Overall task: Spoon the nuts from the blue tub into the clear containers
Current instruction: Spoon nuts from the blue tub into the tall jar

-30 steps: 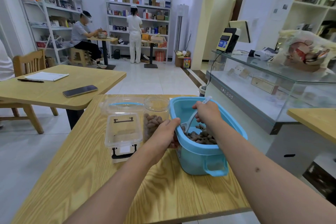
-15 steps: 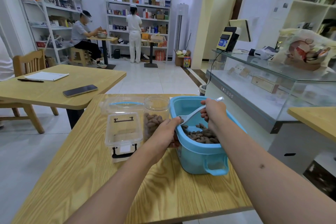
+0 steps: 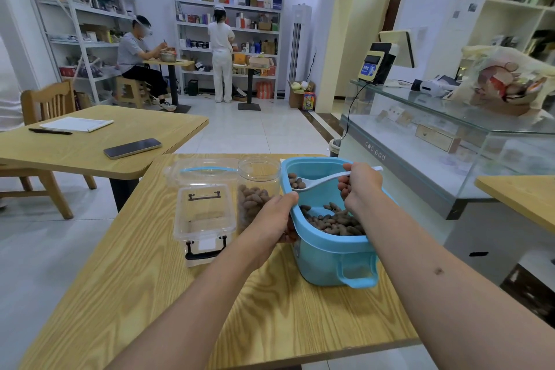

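The blue tub (image 3: 330, 261) stands on the wooden table (image 3: 150, 294), with brown nuts (image 3: 336, 222) in its bottom. My right hand (image 3: 359, 186) grips a white spoon (image 3: 318, 182) above the tub, its bowl carrying a few nuts toward the left rim. A round clear jar (image 3: 258, 186), partly filled with nuts, stands just left of the tub. My left hand (image 3: 270, 225) holds the jar's near side, thumb against the tub's rim. Left of the jar sits a rectangular clear container (image 3: 204, 219) with black latches, and nothing shows inside it.
A clear lid with a blue handle (image 3: 204, 171) lies behind the containers. A second table (image 3: 90, 153) at the left carries a phone (image 3: 132, 148), paper and pen. A glass counter (image 3: 450, 141) runs along the right. Two people are at the far shelves.
My right hand has lifted the spoon out of the nuts in the tub and swung its loaded bowl up and left toward the jar. My left hand has stayed on the jar.
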